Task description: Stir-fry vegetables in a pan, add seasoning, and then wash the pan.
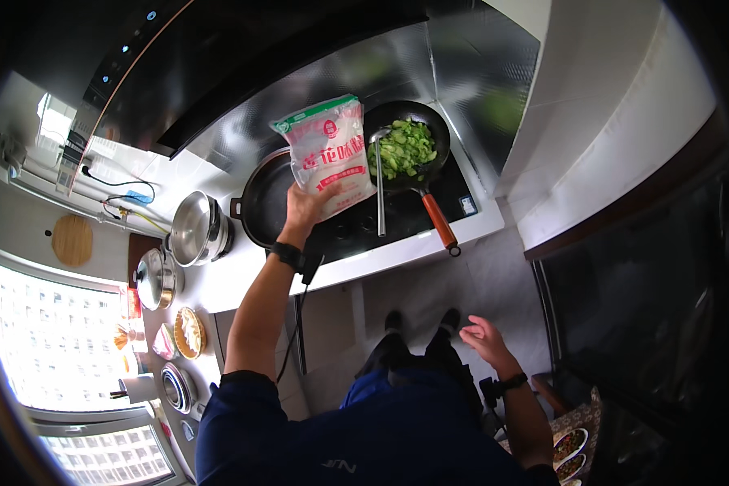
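My left hand grips the lower edge of a clear plastic bag of white seasoning, with a green top strip and red print. The bag is held up over the cooktop, hiding part of a dark flat pan below it. To its right, a black wok with a red-brown handle holds chopped green vegetables. A long-handled metal ladle rests in the wok, its handle sticking out toward me. My right hand hangs low by my side, empty, its fingers loosely bent.
Steel pots, a lidded pot, a yellow basket and nested bowls line the left counter. A range hood overhangs the cooktop. Behind me at lower right, plates of food stand on a patterned cloth.
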Motion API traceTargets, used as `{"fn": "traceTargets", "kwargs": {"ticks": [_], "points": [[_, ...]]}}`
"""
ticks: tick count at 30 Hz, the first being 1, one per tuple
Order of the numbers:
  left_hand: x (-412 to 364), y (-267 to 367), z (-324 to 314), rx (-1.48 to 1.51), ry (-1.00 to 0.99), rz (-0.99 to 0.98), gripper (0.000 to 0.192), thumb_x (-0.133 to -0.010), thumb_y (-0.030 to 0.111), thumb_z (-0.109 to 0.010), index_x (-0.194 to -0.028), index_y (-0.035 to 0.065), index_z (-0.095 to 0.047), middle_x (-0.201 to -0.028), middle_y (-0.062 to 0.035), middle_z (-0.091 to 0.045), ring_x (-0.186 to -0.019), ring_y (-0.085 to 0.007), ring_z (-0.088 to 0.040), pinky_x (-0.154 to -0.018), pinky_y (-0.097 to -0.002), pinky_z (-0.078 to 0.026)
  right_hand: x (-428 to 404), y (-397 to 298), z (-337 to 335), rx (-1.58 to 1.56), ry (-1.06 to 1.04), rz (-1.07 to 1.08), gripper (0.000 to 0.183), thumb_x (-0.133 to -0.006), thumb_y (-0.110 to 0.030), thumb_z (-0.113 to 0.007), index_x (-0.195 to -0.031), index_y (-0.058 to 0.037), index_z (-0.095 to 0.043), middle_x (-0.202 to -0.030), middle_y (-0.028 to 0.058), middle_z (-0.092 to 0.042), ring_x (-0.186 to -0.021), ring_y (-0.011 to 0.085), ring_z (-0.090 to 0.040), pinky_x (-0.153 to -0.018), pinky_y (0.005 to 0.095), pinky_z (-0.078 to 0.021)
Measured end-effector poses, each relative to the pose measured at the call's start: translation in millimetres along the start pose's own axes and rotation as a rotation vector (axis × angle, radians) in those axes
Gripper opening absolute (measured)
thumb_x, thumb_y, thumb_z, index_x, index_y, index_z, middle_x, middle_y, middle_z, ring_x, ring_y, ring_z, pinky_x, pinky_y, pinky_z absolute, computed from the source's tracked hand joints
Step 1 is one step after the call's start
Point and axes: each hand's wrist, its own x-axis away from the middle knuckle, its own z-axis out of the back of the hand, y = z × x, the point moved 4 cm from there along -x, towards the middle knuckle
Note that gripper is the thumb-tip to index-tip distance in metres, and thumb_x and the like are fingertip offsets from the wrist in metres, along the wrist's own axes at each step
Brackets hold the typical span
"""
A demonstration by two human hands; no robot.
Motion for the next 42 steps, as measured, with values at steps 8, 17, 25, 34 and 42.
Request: {"fn": "traceTargets", "kwargs": {"ticks": [8,17,25,34,42], "points": [[91.0,5.8,23.3,0.194,-0.048,-0.021,0.051,-0.078,0.017,-0.083,-0.119,-0.0041,-0.061,-0.108,-0.0103,-0.069,-0.094,-0.0177,-0.066,-0.085,-0.0334,-0.054,-30.6,-148.7,-151.3,-0.053,-0.300,0.212,0.064,-0.096,-0.033,-0.066,-0.144,-0.0015,-0.040,-0.122,0.0188,-0.063,-0.108,0.0205,-0.064,-0.086,0.0303,-0.0512],[187.5,-36.5,27.6,0.487,-0.368,0.022,0.063,-0.076,0.016,-0.086,-0.127,-0.0020,-0.055,-0.117,-0.0099,-0.065,-0.106,-0.0173,-0.061,-0.094,-0.0332,-0.050,-24.1,-119.9,-224.2,-0.703,-0.248,0.104,0.063,-0.099,-0.058,-0.045,-0.144,-0.0151,-0.038,-0.132,0.0110,-0.054,-0.116,0.0231,-0.055,-0.098,0.0413,-0.0430],[255.4,-86.8,36.8,0.136,-0.808,0.286,0.051,-0.080,0.015,-0.083,-0.123,0.0028,-0.059,-0.115,-0.0076,-0.066,-0.105,-0.0179,-0.061,-0.090,-0.0320,-0.051,15.8,6.9,-225.7,-0.714,-0.024,0.028,0.048,-0.100,-0.048,-0.051,-0.134,-0.0150,-0.048,-0.119,0.0052,-0.062,-0.103,0.0189,-0.061,-0.090,0.0373,-0.0475],[377.5,-317.2,14.2,0.123,-0.494,0.806,0.042,-0.085,0.017,-0.077,-0.121,0.0050,-0.058,-0.111,-0.0090,-0.067,-0.099,-0.0211,-0.067,-0.072,-0.0327,-0.061,68.5,230.0,-219.0,-0.665,0.284,-0.342,0.070,-0.097,-0.046,-0.057,-0.150,-0.0090,-0.032,-0.121,0.0119,-0.063,-0.102,0.0210,-0.064,-0.085,0.0342,-0.0493],[324.7,-501.8,49.5,0.192,0.021,0.770,0.040,-0.087,0.014,-0.074,-0.121,0.0030,-0.057,-0.117,-0.0106,-0.062,-0.105,-0.0256,-0.063,-0.079,-0.0399,-0.061,104.8,419.2,-227.9,-0.696,0.421,-0.490,0.063,-0.096,-0.029,-0.063,-0.147,-0.0051,-0.036,-0.114,0.0109,-0.067,-0.090,0.0163,-0.067,-0.073,0.0282,-0.0511]]}}
